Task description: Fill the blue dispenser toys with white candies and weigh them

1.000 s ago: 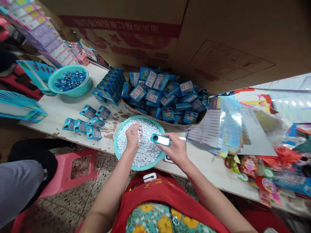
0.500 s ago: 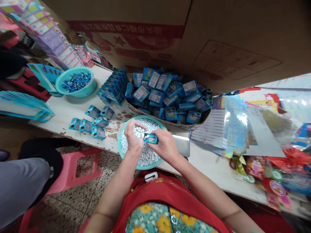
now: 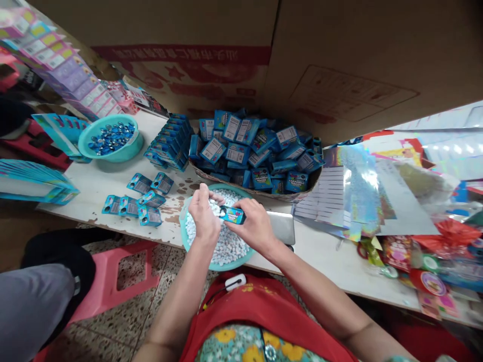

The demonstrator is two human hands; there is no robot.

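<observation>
Between thumb and fingers, my right hand (image 3: pixel 257 223) grips a small blue candy box (image 3: pixel 233 215) marked "Caramelo Macizo". My left hand (image 3: pixel 204 217) is cupped around some small white candies (image 3: pixel 215 206) at the box's left end, where a dark opening shows. Both hands are over a turquoise bowl (image 3: pixel 183 231) filled with more white candies (image 3: pixel 231 247). To the left, several similar blue boxes (image 3: pixel 150 215) lie loose on the white table (image 3: pixel 86 181). Behind the bowl, a carton (image 3: pixel 222 182) is heaped with more of them.
A tall cardboard box (image 3: pixel 350 45) stands at the back. Stacked blue boxes (image 3: pixel 169 143) and a turquoise bowl of blue-wrapped pieces (image 3: pixel 138 146) sit left. A metal case (image 3: pixel 282 227) and shiny sheets (image 3: pixel 364 193) lie right. A pink stool (image 3: pixel 105 281) and a person's leg (image 3: pixel 37 306) are lower left.
The view has shifted slightly. The blue box is tilted so its printed face and dark end opening show more, and my left fingers have closed in over the candies beside it.
</observation>
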